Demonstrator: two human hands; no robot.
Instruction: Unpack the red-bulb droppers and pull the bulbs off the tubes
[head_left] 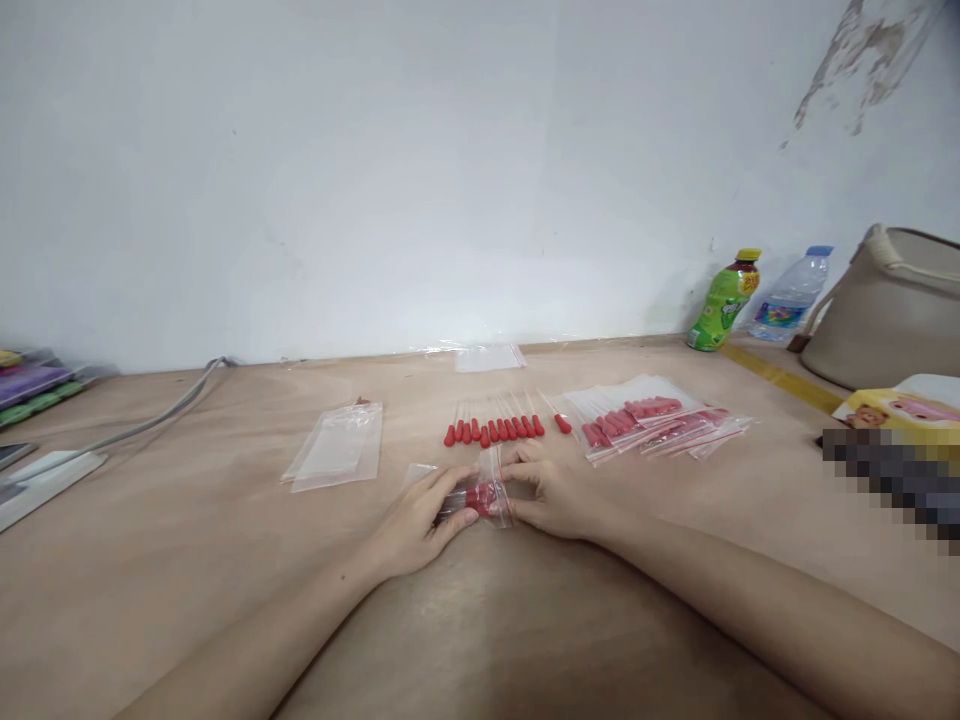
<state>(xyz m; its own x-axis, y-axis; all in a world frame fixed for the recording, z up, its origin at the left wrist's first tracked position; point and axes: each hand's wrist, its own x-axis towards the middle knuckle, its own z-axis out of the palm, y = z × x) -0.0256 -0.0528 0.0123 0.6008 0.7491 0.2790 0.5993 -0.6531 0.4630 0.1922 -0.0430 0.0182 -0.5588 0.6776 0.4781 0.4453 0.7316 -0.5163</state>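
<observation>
This looks like an informal workroom, with its peeling wall (450, 180), 2 drink bottles (724, 308) and bag (885, 310).

Far edge of my table (187, 590), right: yellow-capped green bottle (718, 312), then blue-capped clear bottle (795, 290), both upright. Beige bag (877, 320) farther right; yellow packet (892, 405) nearer me. Toward left edge I see grey cable (180, 403), flat white object (67, 474), purple-and-green item (37, 388), unidentifiable.

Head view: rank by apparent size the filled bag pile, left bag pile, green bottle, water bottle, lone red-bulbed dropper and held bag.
1. Filled bag pile
2. Left bag pile
3. Green bottle, water bottle: look alike
4. Lone red-bulbed dropper
Held bag: partly covered, unsure
</observation>
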